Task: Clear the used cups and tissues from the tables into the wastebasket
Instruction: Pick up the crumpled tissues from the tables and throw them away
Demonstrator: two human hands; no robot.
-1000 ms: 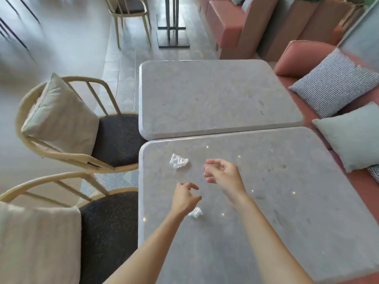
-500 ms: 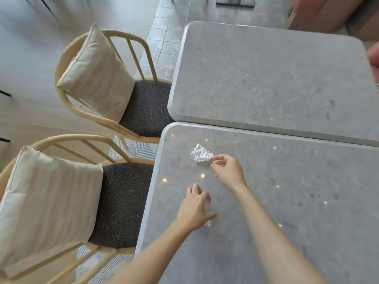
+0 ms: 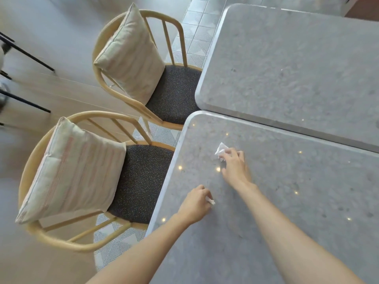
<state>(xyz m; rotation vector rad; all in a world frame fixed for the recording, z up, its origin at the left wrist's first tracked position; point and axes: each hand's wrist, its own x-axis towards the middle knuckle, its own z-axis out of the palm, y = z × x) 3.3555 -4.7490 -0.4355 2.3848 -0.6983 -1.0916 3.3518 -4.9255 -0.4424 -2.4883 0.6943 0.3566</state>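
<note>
Right hand (image 3: 234, 168): fingers curled onto crumpled tissue (image 3: 221, 149) at far fingertips, gripping it on near table (image 3: 307, 201).
Left hand (image 3: 195, 204): closed around small tissue scrap (image 3: 210, 201), white end showing at thumb side, near table's left edge.
Hands: apart, right farther forward.
Far table (image 3: 297, 58): just beyond near one.
Chairs (image 3: 143, 177): two at left, each with cushion (image 3: 71, 171), tucked against table edges.

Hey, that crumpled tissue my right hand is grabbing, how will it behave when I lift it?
The crumpled tissue looks thin and creased, so it is probably very light and will squash under the right hand. It likely won't roll on the table.
</note>
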